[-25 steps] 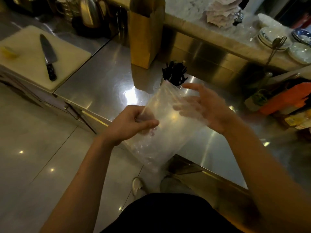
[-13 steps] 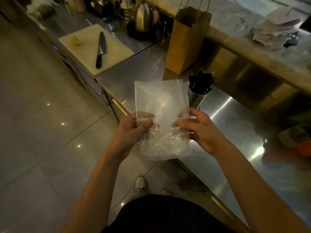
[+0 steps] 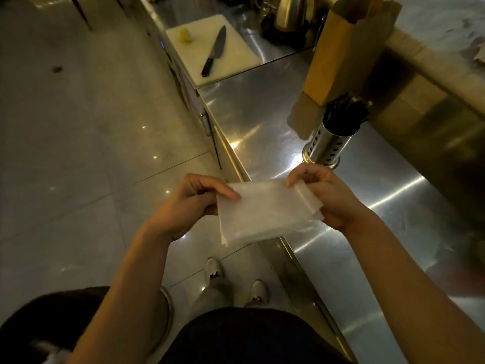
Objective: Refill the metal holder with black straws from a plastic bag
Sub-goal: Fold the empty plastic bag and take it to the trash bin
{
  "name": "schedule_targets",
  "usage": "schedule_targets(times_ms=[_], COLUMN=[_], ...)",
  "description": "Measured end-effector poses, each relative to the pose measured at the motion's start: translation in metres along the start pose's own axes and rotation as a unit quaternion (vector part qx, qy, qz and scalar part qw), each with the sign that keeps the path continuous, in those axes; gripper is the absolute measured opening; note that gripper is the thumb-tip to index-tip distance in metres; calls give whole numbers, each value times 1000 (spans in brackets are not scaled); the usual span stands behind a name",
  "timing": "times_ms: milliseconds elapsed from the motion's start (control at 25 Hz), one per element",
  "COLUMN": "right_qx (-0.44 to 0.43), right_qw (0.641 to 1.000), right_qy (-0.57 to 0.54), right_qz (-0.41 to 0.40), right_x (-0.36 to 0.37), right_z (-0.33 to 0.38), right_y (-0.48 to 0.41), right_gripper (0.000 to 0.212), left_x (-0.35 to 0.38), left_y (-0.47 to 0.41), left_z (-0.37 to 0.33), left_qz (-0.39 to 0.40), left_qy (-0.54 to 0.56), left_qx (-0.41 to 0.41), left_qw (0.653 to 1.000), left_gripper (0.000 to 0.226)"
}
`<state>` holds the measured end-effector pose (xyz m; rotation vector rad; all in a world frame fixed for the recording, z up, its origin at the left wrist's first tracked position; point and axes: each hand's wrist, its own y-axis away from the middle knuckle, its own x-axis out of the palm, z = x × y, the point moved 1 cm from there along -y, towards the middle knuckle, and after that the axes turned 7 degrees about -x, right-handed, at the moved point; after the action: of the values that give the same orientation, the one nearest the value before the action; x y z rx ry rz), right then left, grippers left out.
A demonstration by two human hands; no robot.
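Observation:
A clear plastic bag (image 3: 265, 210), folded flat and showing no straws inside, is held between both hands over the counter's front edge. My left hand (image 3: 189, 203) pinches its left edge. My right hand (image 3: 322, 195) grips its right edge. Just beyond my right hand the perforated metal holder (image 3: 324, 145) stands upright on the steel counter (image 3: 257, 119), with black straws (image 3: 343, 114) sticking out of its top.
A brown paper bag (image 3: 346, 48) stands behind the holder. A white cutting board (image 3: 236, 48) with a knife (image 3: 215, 53) and a lemon piece lies farther back, near a kettle (image 3: 288, 11). Tiled floor lies to the left.
The bag was held up and unfolded; now it is folded over and lower, held flat between both hands. The view has shifted left, toward the floor.

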<state>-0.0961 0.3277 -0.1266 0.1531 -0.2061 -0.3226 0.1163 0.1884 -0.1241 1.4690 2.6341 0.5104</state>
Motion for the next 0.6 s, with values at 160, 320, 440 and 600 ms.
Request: schedule_targets(times_ms=[160, 320, 440, 600], right_qx=[-23, -75, -121, -143], right_qw=[996, 984, 967, 973], right_qy=[82, 160, 225, 181], right_qz=[-4, -12, 7, 25], right_x=[10, 32, 56, 102], right_z=[-3, 6, 10, 16], right_y=[-9, -20, -28, -28], right_gripper=[44, 35, 42, 49], left_x=[9, 13, 1, -15], left_y=[14, 28, 45, 70], left_z=[0, 5, 15, 24], left_qz=[-72, -160, -162, -248], left_qy=[25, 152, 140, 51], left_qx=[-17, -35, -35, 56], left_qw=[997, 975, 976, 966], left_gripper=[46, 29, 66, 69])
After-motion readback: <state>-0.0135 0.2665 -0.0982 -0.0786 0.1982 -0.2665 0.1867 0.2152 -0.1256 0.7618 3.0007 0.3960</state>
